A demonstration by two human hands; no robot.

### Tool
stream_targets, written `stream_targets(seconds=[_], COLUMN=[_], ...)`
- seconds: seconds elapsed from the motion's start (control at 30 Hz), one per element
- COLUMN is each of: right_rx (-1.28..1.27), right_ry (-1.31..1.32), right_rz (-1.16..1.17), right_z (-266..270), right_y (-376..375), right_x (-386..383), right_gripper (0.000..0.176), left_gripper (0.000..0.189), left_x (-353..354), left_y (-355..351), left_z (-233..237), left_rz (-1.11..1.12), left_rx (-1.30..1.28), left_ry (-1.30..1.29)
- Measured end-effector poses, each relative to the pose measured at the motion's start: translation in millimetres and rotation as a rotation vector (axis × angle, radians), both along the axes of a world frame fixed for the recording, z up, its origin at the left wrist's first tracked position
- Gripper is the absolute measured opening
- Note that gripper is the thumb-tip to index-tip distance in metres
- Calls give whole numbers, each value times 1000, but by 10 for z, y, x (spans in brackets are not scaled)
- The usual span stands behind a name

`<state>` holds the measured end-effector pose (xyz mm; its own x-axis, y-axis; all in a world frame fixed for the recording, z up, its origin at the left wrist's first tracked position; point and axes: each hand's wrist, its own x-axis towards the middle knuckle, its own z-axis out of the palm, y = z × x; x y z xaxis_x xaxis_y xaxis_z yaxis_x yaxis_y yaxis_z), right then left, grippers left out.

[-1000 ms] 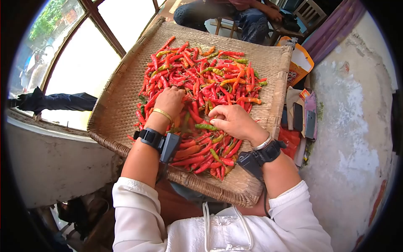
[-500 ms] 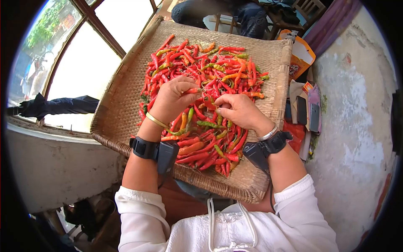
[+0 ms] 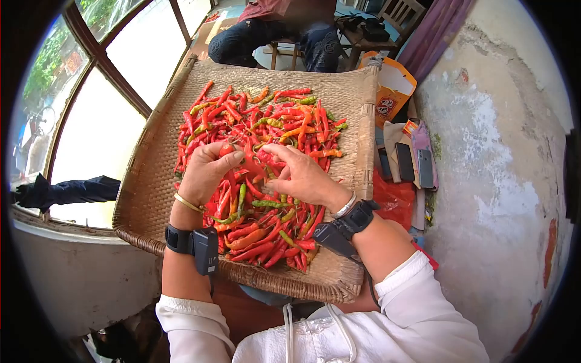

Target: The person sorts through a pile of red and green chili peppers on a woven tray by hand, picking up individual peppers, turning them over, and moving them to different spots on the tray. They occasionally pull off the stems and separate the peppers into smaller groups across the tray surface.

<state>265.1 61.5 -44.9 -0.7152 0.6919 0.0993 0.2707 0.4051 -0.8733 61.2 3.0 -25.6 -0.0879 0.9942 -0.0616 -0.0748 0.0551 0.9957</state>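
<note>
A woven tray (image 3: 145, 175) lies tilted before me, with a heap of red, orange and green chili peppers (image 3: 260, 239) on it. Over the left middle of the heap, my left hand (image 3: 206, 172) has thumb and fingers pinched on a red chili (image 3: 227, 149), whose end shows between them. My right hand (image 3: 302, 175) is just beside it, thumb and index finger curled toward each other near a thin stem; whether it holds anything is too small to tell. Each wrist has a bangle and a black strapped device.
Beyond the tray a person in dark trousers (image 3: 242, 42) sits near a wooden chair (image 3: 402, 18). To the right are an orange box (image 3: 393, 85), two phones (image 3: 405, 162), a red bag (image 3: 392, 199) and a wall (image 3: 496, 181). A window and a dark umbrella (image 3: 85, 190) stand left.
The view has shifted, so the tray appears lower and further left, and more of the seated person shows. My right hand's fingers have spread somewhat and both hands have turned slightly.
</note>
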Motion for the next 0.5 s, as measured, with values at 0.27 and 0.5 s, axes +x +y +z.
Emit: stream_targets(seconds=[0.27, 0.5], right_rx=[-106, 15], right_ry=[-83, -322], right_rz=[233, 297], right_z=[18, -54], right_y=[-60, 6], right_x=[20, 66], right_gripper=[22, 23], left_gripper=[17, 35], left_x=[98, -150], left_y=[-27, 201], left_z=[12, -129], left_rz=[-255, 497], left_rx=[-82, 57], left_ry=[117, -410])
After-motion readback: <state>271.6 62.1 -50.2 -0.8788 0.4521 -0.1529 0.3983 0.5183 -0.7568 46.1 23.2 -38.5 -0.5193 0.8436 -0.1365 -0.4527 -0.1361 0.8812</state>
